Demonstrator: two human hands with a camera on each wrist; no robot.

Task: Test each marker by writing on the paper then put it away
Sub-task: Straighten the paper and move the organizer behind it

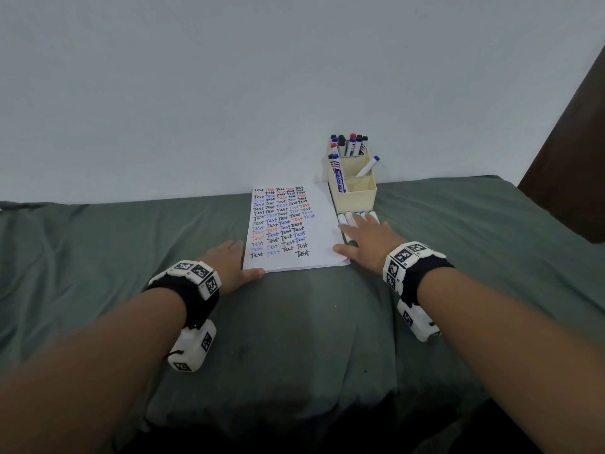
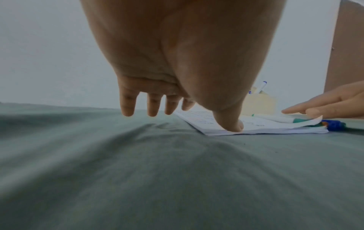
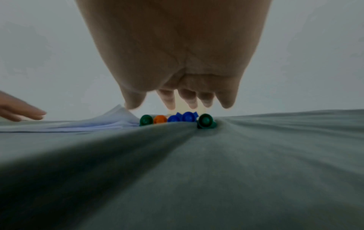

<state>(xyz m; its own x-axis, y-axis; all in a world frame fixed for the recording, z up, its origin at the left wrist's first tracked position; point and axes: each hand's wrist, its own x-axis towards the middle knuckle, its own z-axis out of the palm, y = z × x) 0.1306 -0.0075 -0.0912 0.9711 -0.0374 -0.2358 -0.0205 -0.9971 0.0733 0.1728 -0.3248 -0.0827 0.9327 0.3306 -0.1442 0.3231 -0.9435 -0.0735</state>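
Observation:
A white sheet of paper [image 1: 322, 231] covered with rows of "Test" lies on the grey-green bedsheet [image 1: 131, 244]. My left hand [image 1: 229, 262] lies flat at its near left corner, the thumb [image 2: 233, 124] pressing on the corner. Several markers [image 1: 348, 219] lie side by side right of the paper; their green, orange and blue caps [image 3: 173, 119] show in the right wrist view. My right hand [image 1: 363, 235] hovers spread over them with straight fingers, holding nothing. A cream holder [image 1: 353, 188] stands behind with more markers.
The wall [image 1: 196, 93] rises right behind the paper and holder. A dark brown panel [image 1: 576, 152] stands at the far right. The bedsheet is wrinkled and drops off at the near edge [image 1: 294, 421].

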